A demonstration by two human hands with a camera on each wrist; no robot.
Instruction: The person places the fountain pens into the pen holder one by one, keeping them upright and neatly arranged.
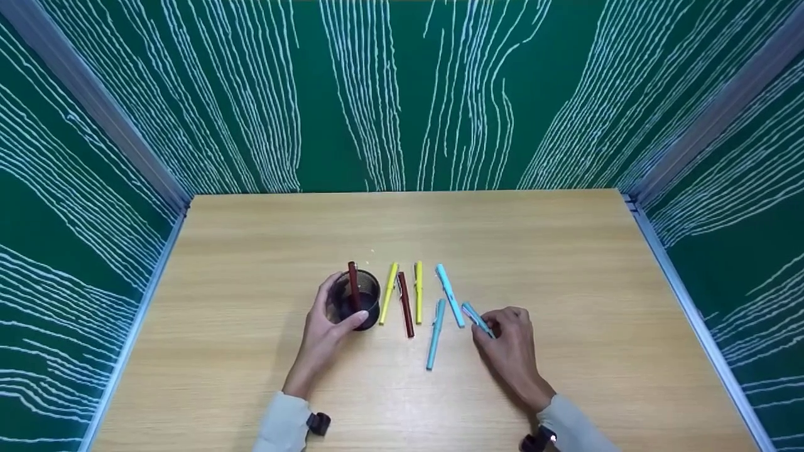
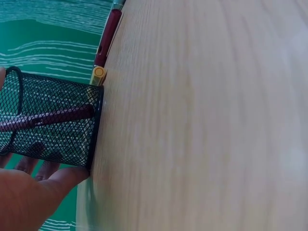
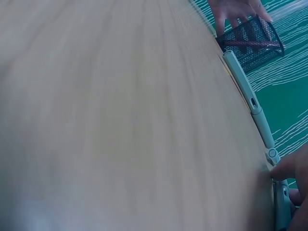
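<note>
My left hand grips a black mesh pen cup, its thumb at the near side. The cup stands upright on the table; a dark red pen leans inside it, also visible through the mesh in the left wrist view. At the right, my right hand pinches a light blue pen low over the tabletop, its near end hidden by the fingers. Between the hands lie two yellow pens, another dark red pen and two more light blue pens.
The wooden table is bounded by green, white-lined panels at the back and both sides, with metal posts at the corners. Tiny pale specks lie behind the cup.
</note>
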